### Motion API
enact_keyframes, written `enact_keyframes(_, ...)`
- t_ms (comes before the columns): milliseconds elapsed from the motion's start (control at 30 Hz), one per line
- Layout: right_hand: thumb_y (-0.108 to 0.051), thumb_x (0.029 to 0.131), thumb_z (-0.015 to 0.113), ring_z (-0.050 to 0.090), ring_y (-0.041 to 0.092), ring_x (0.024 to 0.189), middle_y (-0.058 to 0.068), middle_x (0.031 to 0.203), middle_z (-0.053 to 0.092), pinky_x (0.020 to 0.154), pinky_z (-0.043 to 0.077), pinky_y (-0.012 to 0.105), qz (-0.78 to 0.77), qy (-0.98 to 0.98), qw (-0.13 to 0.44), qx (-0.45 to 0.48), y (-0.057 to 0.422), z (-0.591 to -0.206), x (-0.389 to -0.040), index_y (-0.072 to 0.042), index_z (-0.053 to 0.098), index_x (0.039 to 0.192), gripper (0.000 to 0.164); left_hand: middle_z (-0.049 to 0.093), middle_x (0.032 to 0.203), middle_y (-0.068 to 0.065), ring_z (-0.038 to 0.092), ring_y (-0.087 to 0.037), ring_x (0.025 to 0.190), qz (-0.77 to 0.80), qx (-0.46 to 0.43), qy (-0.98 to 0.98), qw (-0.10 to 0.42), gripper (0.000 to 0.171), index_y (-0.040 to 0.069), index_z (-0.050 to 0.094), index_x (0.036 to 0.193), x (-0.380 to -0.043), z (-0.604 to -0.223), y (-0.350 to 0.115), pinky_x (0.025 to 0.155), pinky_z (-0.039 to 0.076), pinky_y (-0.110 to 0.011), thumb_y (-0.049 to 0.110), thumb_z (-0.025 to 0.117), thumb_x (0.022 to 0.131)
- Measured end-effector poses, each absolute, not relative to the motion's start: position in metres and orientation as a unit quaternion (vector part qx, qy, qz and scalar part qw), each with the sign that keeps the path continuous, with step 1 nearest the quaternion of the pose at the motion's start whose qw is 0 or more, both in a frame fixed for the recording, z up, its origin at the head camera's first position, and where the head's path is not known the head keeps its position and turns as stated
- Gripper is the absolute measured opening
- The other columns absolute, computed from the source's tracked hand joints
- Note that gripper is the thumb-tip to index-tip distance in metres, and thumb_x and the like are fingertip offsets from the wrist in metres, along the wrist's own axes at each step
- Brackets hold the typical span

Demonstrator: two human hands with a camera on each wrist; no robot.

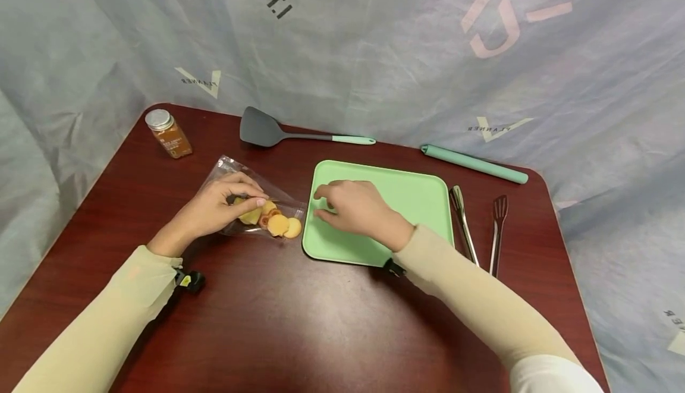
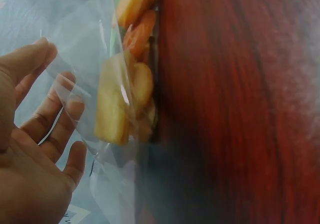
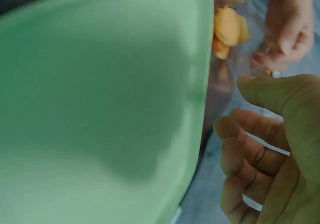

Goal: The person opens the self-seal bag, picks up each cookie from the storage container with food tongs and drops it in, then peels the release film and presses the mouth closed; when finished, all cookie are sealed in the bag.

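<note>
A clear plastic bag [image 1: 283, 200] lies to the left of a light green tray [image 1: 407, 203]. Inside it are yellow slices [image 1: 277, 225], a yellow block-shaped piece [image 2: 112, 101] and an orange piece [image 2: 140, 33]. My left hand [image 1: 222, 203] is at the bag, its thumb and forefinger pinching the clear film above the food. Over the tray's left part hovers my right hand [image 1: 353, 206], fingers loosely bent and holding nothing. In the right wrist view, the right thumb and fingers [image 3: 242, 159] are apart, just beyond the tray's rim.
A spice jar [image 1: 169, 134] with a silver lid stands at the back left. Along the back edge lie a grey spatula [image 1: 262, 128] and a green rod-shaped thing [image 1: 475, 164]. Metal tongs [image 1: 464, 223] with a dark slotted end [image 1: 500, 208] lie right of the tray.
</note>
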State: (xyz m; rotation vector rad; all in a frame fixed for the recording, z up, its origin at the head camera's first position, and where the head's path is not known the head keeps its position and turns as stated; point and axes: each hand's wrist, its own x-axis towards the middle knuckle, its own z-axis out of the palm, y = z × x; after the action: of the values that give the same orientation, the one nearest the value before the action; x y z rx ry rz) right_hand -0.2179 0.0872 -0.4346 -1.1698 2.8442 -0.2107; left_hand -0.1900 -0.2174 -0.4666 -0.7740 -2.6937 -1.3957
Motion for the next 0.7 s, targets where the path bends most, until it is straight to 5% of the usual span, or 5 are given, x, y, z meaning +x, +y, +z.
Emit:
enact_keyframes(333,-0.031,0.099,0.067,0.053,0.01,0.058,-0.009,0.066,0.056,0.047,0.043,0.033,-0.04,0.927,0.048,-0.37,0.047,-0.45,-0.233,-0.025,0.064,0.08,0.02,0.066,0.11,0.001,0.055,-0.023,0.109,-0.421,-0.258,-0.869,0.026,0.012,0.011,0.081,0.105,-0.189,-0.473,-0.217,0.089,0.038,-0.049,0.012,0.076,0.094)
enact_keyframes(533,-0.027,0.1,0.064,0.054,0.007,0.058,-0.011,0.074,0.063,0.046,0.044,0.031,-0.051,0.922,0.054,-0.38,0.046,-0.452,-0.232,-0.026,0.072,0.092,0.012,0.058,0.127,-0.009,0.046,-0.031,0.118,-0.365,-0.29,-0.879,0.098,0.035,0.014,0.076,0.118,-0.179,-0.478,-0.212,0.091,0.028,-0.057,0.02,0.085,0.085)
enact_keyframes(700,-0.028,0.1,0.065,0.054,0.007,0.058,-0.011,0.072,0.061,0.047,0.044,0.032,-0.053,0.922,0.051,-0.38,0.045,-0.452,-0.232,-0.026,0.071,0.091,0.012,0.054,0.135,-0.014,0.044,-0.035,0.125,-0.274,-0.4,-0.863,0.138,0.024,0.021,0.078,0.099,-0.163,-0.47,-0.2,0.098,0.026,-0.059,0.028,0.089,0.079)
